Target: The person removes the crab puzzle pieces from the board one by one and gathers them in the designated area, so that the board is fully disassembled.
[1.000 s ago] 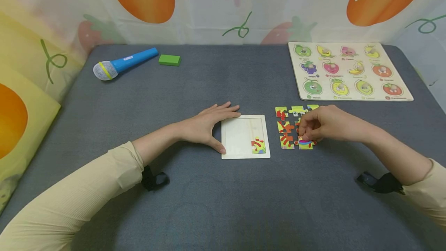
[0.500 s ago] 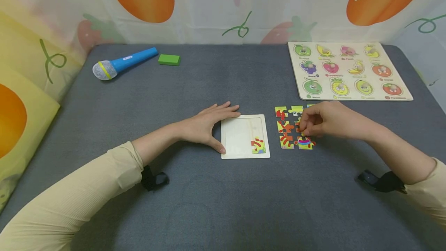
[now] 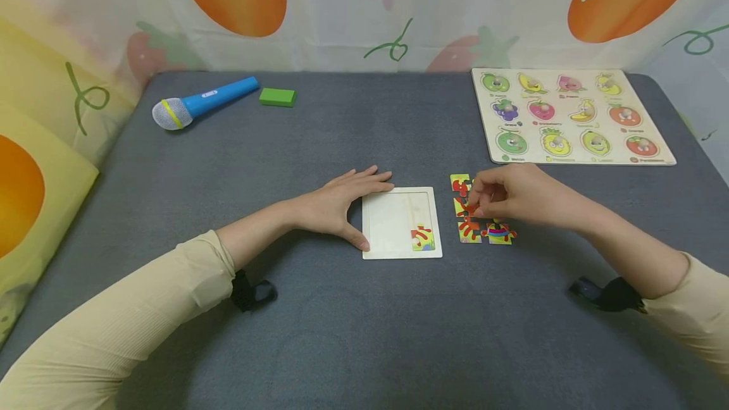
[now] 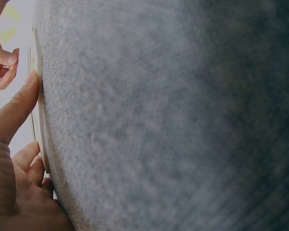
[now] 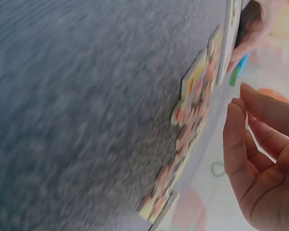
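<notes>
My left hand [image 3: 330, 207] holds a shallow wooden puzzle tray [image 3: 387, 255] at its left side, thumb at the near corner and fingertips at the far edge. One jigsaw piece [image 3: 423, 238] lies in the tray's near right corner. To the right, my right hand [image 3: 518, 195] hovers over loose jigsaw pieces [image 3: 469, 231], hiding some of them. Its fingers are curled, thumb and fingertips close together, and no piece shows between them in the right wrist view. A piece with a rainbow-striped shape [image 3: 499, 233] lies below this hand.
Behind the right hand lies a fruit knob-puzzle board [image 3: 575, 116]. A blue toy microphone [image 3: 205, 103] and a green block [image 3: 277, 97] are at the far left of the grey table [image 3: 364, 334]. Printed cloth [image 3: 324, 11] hangs along the back edge.
My right hand has moved left and slightly upward from the rainbow piece toward the left column of pieces, uncovering the rainbow piece. My left hand and the tray have stayed put.
</notes>
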Available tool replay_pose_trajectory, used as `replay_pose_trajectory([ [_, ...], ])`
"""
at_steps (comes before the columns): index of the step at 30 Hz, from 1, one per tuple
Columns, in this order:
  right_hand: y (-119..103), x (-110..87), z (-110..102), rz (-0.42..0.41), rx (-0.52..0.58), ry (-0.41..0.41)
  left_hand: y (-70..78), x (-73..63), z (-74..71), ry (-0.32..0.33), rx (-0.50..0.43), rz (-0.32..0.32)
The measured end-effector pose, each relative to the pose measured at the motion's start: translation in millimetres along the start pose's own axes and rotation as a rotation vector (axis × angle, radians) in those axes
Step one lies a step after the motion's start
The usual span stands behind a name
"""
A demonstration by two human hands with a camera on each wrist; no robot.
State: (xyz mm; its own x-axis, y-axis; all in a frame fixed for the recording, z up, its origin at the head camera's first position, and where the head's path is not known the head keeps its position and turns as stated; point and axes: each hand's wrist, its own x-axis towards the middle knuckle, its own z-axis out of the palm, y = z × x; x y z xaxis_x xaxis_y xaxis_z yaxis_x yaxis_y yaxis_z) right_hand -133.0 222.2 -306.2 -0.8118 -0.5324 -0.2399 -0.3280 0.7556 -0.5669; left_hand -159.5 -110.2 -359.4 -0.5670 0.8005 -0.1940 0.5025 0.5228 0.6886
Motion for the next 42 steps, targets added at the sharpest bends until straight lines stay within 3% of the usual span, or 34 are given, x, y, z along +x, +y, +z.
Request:
replay_pose_trajectory([
  [9, -12.5, 11.2, 12.5, -0.011, 0.047, -0.042, 2.3, 0.3, -1.0, -0.003, 0.000, -0.001],
  [23, -29.6, 27.0, 31.8, -0.098, 0.067, -0.099, 1.5, 0.7, -0.6, 0.004, -0.005, -0.002],
  [42, -38.0, 33.0, 43.8, -0.148, -0.027, -0.091, 3.2, -0.2, -1.0, 0.004, -0.010, -0.011],
])
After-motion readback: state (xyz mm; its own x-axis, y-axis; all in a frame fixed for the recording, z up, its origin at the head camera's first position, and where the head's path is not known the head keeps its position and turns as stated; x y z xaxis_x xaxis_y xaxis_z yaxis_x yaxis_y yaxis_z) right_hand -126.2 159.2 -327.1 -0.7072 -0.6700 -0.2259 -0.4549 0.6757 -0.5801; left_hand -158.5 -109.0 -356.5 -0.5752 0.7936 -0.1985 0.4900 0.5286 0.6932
